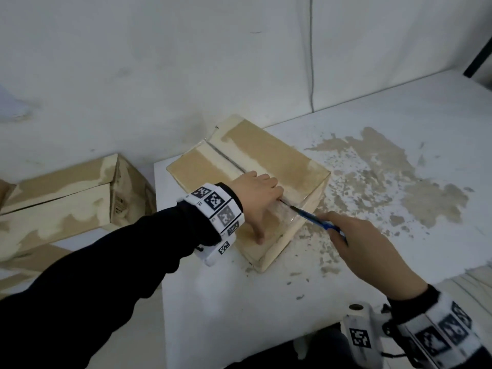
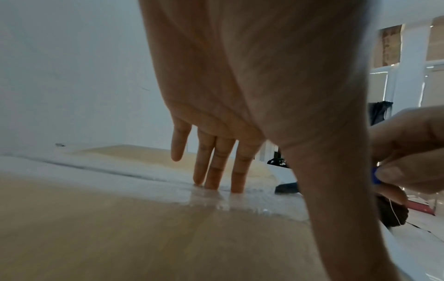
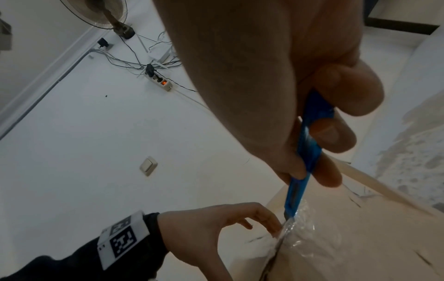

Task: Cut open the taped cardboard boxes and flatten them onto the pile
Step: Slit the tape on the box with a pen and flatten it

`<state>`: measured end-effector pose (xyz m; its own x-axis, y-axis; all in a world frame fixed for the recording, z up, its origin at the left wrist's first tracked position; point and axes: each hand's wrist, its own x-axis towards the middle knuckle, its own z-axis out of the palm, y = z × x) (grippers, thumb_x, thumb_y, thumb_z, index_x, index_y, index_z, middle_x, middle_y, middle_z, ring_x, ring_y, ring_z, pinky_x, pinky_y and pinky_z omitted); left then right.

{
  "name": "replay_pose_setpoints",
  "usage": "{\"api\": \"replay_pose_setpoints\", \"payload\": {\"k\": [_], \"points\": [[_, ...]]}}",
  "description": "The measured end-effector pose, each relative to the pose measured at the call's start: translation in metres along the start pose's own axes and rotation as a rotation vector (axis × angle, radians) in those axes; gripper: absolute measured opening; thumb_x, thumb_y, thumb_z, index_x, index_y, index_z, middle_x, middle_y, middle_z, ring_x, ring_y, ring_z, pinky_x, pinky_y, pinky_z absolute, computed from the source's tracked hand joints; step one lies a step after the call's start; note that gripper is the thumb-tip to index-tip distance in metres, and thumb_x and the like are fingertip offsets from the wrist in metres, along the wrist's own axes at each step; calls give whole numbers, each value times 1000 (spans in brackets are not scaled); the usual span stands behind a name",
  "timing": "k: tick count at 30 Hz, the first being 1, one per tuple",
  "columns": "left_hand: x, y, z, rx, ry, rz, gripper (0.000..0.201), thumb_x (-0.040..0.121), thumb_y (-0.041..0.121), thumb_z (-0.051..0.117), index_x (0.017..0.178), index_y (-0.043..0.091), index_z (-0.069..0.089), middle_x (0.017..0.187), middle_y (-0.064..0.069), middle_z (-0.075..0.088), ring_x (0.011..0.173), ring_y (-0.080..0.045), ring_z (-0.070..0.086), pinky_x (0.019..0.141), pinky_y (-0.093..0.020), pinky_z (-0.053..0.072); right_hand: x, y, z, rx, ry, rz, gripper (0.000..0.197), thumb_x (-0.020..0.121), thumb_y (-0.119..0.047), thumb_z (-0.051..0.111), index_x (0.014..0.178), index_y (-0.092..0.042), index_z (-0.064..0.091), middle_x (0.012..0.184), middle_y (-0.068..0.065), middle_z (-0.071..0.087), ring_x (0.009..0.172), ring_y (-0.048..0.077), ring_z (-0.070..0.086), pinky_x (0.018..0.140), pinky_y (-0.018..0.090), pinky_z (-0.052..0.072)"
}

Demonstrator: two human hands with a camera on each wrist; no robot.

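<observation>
Pressing straight-fingered left hand [image 1: 257, 194] on taped brown cardboard box [image 1: 290, 166] at tabletop's left edge, right hand [image 1: 364, 245] clamped on blue utility knife [image 1: 316, 219] at seam.

Beyond the right hand [image 1: 372, 251] the bench [image 1: 399, 145] lies open – only flat, flaking patches there, nothing standing. The cardboard box [image 1: 279, 161] fills the space under and ahead of the left hand [image 1: 255, 195], and the wall [image 1: 159, 75] rises just behind it. Outward of the left hand, off the bench edge, a second box [image 1: 66, 198] blocks the way. The blue knife [image 1: 316, 219] bridges the gap between the hands.
</observation>
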<state>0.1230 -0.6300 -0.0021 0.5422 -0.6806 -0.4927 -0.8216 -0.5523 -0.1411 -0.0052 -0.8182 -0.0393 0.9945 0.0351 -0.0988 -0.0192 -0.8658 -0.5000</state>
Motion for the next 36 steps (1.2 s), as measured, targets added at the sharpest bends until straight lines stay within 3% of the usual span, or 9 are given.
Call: {"api": "replay_pose_setpoints", "payload": {"k": [5,10,12,16,20,26,29,33,36], "points": [[-1,-1,0,-60,-67,-27,97,55,67,77,135,26,39,122,3,42,106,-14,38,92,-30,34,2,8,3,93,-35,-27,25,99,-17,42,118,-21,57,59,0,48,45,13,35,44,23,24],[5,3,-9,-133,-93,-69,88,48,54,87,117,21,42,112,0,41,100,-15,35,79,-31,38,15,18,-3,289,-149,-3,25,99,-17,42,120,-21,56,72,14,61,46,12,40,42,19,30],[4,5,-11,-166,-98,-101,87,48,49,88,115,21,41,110,1,43,99,-16,39,73,-32,40,21,22,-3,328,-169,-8,26,100,-18,41,122,-22,54,76,12,62,41,4,40,41,15,32],[3,10,-10,-209,-93,-140,86,48,43,90,114,21,40,104,3,44,90,-14,39,67,-29,35,18,22,-6,352,-223,-50,31,100,-15,41,126,-26,52,78,19,60,43,6,36,43,15,31],[2,14,-11,-227,-96,-164,83,46,39,90,108,25,38,105,6,43,91,-12,37,66,-29,36,29,34,-19,339,-305,-72,29,100,-20,41,124,-32,55,71,2,58,42,4,37,44,16,32],[3,19,-13,-234,-117,-192,84,49,36,90,113,21,38,104,6,40,90,-11,35,62,-27,33,21,59,-48,472,-443,-56,29,99,-19,44,119,-32,60,56,-9,51,41,8,33,43,21,30],[4,21,-14,-221,-119,-198,84,50,35,90,114,19,39,102,6,40,91,-11,36,56,-26,28,24,54,-36,500,-341,-51,30,99,-15,45,119,-30,59,63,-4,55,42,5,36,42,19,32],[2,22,-11,-212,-112,-204,80,54,33,88,116,18,39,106,4,43,89,-10,35,60,-24,30,16,55,-30,513,-456,-101,30,99,-18,44,116,-37,59,63,-3,53,43,5,36,44,18,32],[2,24,-12,-200,-96,-201,81,56,34,87,119,17,39,102,6,41,91,-10,34,58,-23,28,23,69,-43,554,-411,-76,30,99,-19,45,120,-36,59,62,-4,53,41,4,34,43,19,31]]}}
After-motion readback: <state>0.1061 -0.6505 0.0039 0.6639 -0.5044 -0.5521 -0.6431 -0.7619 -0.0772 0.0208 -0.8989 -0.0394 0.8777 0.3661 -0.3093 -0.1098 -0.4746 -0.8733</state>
